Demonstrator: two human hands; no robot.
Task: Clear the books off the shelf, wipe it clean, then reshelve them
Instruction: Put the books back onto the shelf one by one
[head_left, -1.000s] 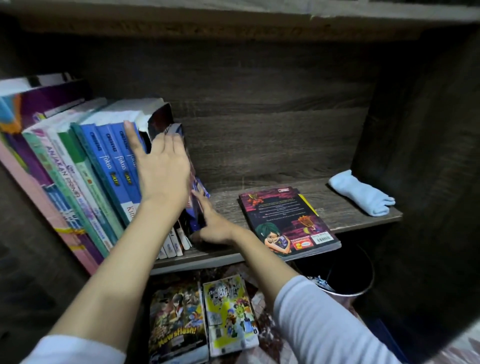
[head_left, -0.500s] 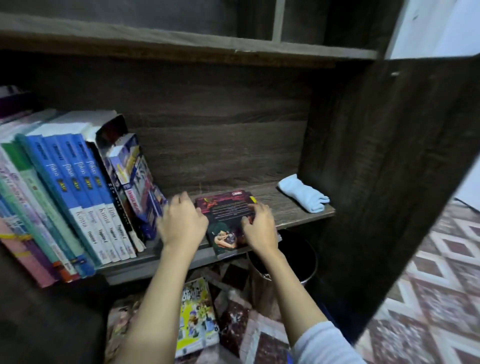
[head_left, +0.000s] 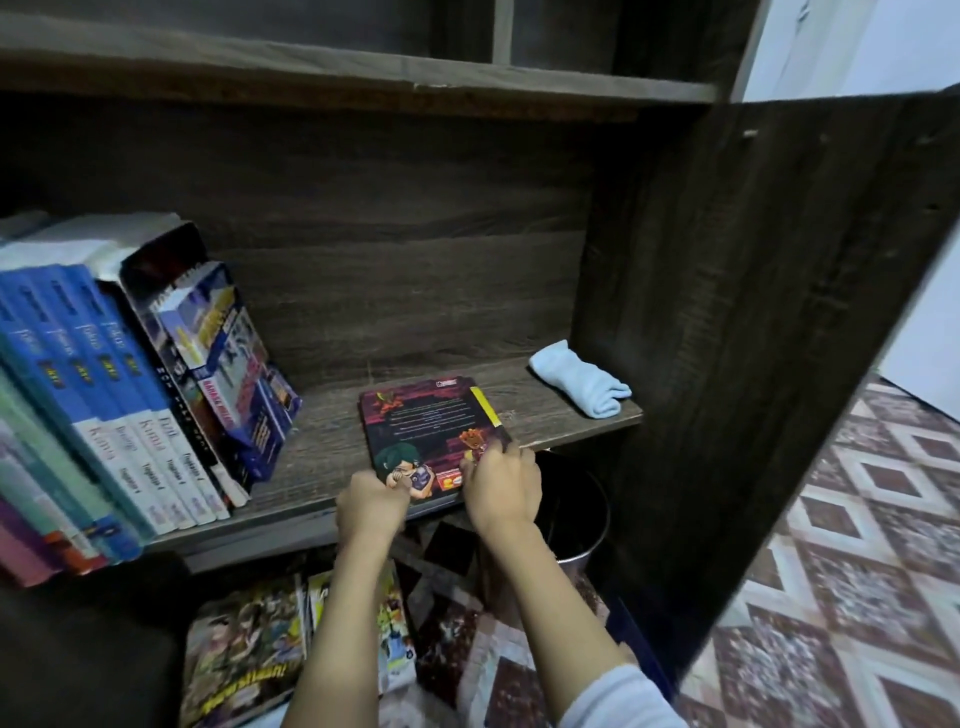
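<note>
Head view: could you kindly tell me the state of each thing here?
Comic book: flat at the shelf's front edge.
Left hand: grips the comic book.
Right hand: grips the comic book.
Standing books: leaning, untouched.
Blue cloth: bunched, lying untouched.

Hands (head_left: 371, 506) (head_left: 501, 491) gripping comic book (head_left: 426, 421), flat on shelf (head_left: 322, 447)

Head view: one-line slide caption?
Left hand and right hand grip a comic book lying on the shelf, between leaning books and a blue cloth.
</note>
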